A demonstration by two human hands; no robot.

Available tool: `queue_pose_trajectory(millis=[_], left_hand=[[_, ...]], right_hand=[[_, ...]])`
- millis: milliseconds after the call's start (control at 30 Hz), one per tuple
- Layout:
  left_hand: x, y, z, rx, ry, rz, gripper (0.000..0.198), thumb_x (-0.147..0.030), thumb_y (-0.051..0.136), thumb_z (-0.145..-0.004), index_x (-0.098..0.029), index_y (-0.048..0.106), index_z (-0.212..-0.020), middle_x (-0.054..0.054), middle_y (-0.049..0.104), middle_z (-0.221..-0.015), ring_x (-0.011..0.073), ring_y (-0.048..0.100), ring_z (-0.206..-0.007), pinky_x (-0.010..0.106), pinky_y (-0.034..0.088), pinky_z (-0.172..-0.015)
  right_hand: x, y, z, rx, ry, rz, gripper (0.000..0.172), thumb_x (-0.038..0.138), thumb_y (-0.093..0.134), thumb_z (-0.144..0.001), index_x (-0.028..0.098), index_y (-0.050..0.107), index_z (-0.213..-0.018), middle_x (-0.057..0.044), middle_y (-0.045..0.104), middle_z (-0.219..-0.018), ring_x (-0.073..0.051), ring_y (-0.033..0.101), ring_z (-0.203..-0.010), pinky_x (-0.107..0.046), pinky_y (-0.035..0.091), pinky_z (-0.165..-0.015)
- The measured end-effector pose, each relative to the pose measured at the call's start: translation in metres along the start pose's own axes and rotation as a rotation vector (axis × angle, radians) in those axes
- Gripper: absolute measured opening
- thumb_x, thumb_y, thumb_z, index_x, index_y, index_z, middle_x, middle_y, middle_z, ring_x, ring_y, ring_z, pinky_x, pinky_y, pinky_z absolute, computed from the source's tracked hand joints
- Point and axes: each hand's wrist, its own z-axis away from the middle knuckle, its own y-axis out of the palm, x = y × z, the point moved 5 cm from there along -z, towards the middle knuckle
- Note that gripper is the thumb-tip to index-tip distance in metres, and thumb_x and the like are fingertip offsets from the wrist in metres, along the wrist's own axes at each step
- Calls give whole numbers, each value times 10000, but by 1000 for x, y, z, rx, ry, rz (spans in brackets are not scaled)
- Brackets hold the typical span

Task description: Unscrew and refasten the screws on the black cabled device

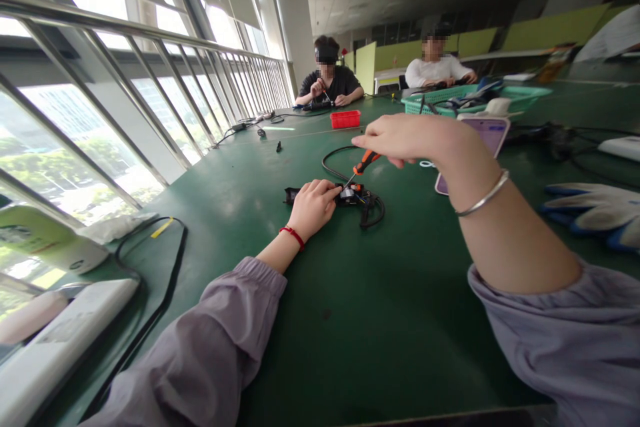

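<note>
On the tabletop: a black device with a looped cable is laid.
Left hand: pressed on the device's left end, fingers curled over it.
Right hand: raised just right of the device, fingers closed round an orange-handled screwdriver.
Screwdriver tip: set onto the device.
Beyond the device: a red tray is seen.
Right of the device: a phone and a glove are laid.

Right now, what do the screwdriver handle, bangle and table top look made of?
Screwdriver handle: orange and black, likely moulded plastic or rubber, dull sheen. Bangle on the right wrist: thin, silvery, bright glint, probably metal. Table top: dark green, smooth, soft reflections; perhaps a rubber or vinyl mat, hard to tell.
</note>
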Motion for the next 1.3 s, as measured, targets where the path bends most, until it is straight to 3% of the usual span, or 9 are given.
queue_pose_trajectory(millis=[67, 200, 367, 533, 700, 867, 1067, 1233, 1300], left_hand=[[0, 0, 0, 0, 0, -1, 328, -140, 472, -821, -198, 657, -1086, 41, 639, -1016, 199, 535, -880, 324, 436, -796], [-1, -1, -1, 9, -3, -4, 329, -142, 464, -825, -193, 654, -1089, 46, 637, -1019, 201, 536, -890, 325, 436, -799], [-2, -1, -1, 17, -5, -5, 329, -147, 468, -825, -194, 651, -1095, 49, 635, -1026, 201, 537, -892, 329, 437, -804], [-1, -2, 0, 20, -6, -7, 330, -145, 455, -832, -194, 647, -1096, 52, 634, -1029, 203, 539, -895, 333, 442, -803], [-2, -3, -2, 31, -18, -2, 337, -146, 442, -841, -187, 625, -1121, 63, 630, -1037, 204, 542, -902, 338, 441, -811], [-2, -2, -2, 37, -15, -7, 373, -146, 434, -848, -189, 587, -1185, 66, 625, -1033, 204, 541, -903, 340, 437, -811], [-2, -1, -2, 48, -19, 4, 327, -146, 458, -832, -193, 638, -1100, 65, 619, -1036, 206, 537, -912, 342, 441, -814], [-2, -2, -1, 42, -21, -4, 333, -142, 453, -830, -191, 639, -1102, 61, 627, -1038, 207, 546, -907, 342, 451, -814], [-2, -3, -2, 42, -26, 0, 334, -142, 452, -830, -191, 639, -1103, 62, 629, -1044, 207, 550, -913, 344, 456, -815]], right_hand=[[2, -2, 0, -27, -31, -7, 439, 437, 413, -887, 162, 496, -1218, -40, 613, -611, -168, 547, -504, -306, 378, -537], [5, -2, -2, -85, -81, -66, 558, 431, 533, -824, 220, 361, -1311, -29, 646, -709, -166, 568, -544, -290, 380, -537], [0, 0, -6, -126, -18, -71, 443, 459, 331, -907, 161, 488, -1195, -49, 637, -633, -163, 555, -506, -316, 394, -574], [3, 3, -5, -68, -96, -188, 656, 401, 525, -835, 221, 224, -1390, -35, 688, -762, -175, 601, -602, -300, 408, -604], [-2, 0, -4, -77, 43, -40, 444, 459, 396, -875, 148, 559, -1148, -73, 648, -611, -205, 598, -579, -332, 404, -609], [0, -1, -10, -93, -81, -150, 547, 301, 562, -772, 224, 415, -1293, -44, 692, -811, -172, 596, -604, -288, 406, -580], [-4, 1, -12, -107, -52, -112, 385, 432, 429, -855, 156, 609, -1056, -67, 656, -671, -173, 580, -536, -313, 418, -583], [3, 1, -7, -60, -106, -162, 522, 340, 550, -796, 218, 442, -1292, -42, 680, -798, -159, 603, -591, -283, 426, -571], [3, 0, -5, -36, -75, -138, 465, 426, 490, -833, 177, 516, -1225, -58, 668, -722, -172, 595, -576, -297, 422, -563]])
